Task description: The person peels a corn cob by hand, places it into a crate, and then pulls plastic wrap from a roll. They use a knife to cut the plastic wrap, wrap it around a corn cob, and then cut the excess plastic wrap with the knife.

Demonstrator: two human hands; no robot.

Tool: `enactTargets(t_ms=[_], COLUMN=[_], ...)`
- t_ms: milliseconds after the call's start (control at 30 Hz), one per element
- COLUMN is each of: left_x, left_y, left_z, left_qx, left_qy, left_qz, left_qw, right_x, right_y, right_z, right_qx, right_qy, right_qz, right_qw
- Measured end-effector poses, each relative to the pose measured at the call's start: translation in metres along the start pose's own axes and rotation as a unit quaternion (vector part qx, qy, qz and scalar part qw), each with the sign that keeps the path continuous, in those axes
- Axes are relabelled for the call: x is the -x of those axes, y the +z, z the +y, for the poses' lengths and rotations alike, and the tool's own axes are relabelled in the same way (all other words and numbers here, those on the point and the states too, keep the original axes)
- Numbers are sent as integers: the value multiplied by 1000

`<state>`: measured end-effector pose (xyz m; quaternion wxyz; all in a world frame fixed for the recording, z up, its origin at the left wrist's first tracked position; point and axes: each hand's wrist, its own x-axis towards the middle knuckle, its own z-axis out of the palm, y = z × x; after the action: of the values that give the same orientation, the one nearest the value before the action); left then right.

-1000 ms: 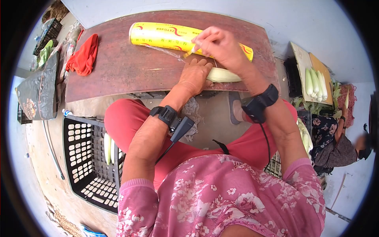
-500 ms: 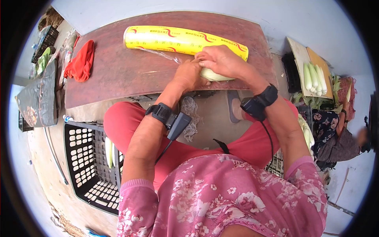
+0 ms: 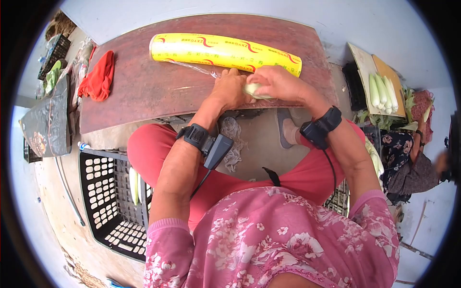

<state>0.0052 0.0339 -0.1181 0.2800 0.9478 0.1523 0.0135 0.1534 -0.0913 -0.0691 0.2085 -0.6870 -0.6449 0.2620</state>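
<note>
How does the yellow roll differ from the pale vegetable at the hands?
The yellow roll carries red and green print; the pale vegetable is plain whitish green where it shows. The roll is in view along most of its length, while the vegetable is largely covered by the left hand and right hand. The roll lies farther from the person; the vegetable is nearer the table's front edge.

roll (image 3: 221, 50) is showing yellow with red and green print; vegetable (image 3: 252, 90), pale green; table (image 3: 144, 91), reddish brown; cloth (image 3: 99, 79), bright red; crate (image 3: 116, 194), black; shirt (image 3: 269, 230) is bearing white flowers on pink.
</note>
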Motion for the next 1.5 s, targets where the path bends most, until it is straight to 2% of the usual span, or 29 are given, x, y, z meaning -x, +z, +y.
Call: enactTargets(t_ms=[100,133,233,333,433,533,567,633,667,733,833,967,1500], left_x=[-2,-2,2,4,4,5,6,6,6,8,8,7,7], left_y=[2,1,-3,-3,0,4,5,-1,-4,-1,4,9,4], left_z=[-5,-3,1,2,0,-3,-3,0,3,3,1,-1,1], left_qx=[10,6,-8,-9,3,4,1,40,59,67,61,39,96], left_qy=[6,6,11,17,27,49,58,32,20,38,53,75,20], left_qz=[-11,-16,-20,-16,-8,27,42,7,-11,40,73,125,55], left_qw=[1000,1000,1000,1000,1000,998,997,999,998,996,994,989,994], right_x=[-7,-9,-15,-16,-16,-29,-32,-37,-39,-43,-49,-53,-63], right_y=[-20,-22,-41,-50,-42,-31,-27,-18,-15,-11,-1,3,13], right_z=[-25,-32,-61,-89,-107,-94,-90,-81,-76,-66,-59,-59,-52], right_qx=[-42,-68,-128,-132,-239,-241,-241,-242,-217,-165,-238,-202,-185], right_qy=[86,15,-55,-157,-132,-120,-95,-43,-48,-59,-46,-22,-24], right_qz=[67,152,223,243,209,125,119,106,103,98,98,112,107], right_qw=[993,986,965,948,939,955,959,963,970,980,965,973,977])
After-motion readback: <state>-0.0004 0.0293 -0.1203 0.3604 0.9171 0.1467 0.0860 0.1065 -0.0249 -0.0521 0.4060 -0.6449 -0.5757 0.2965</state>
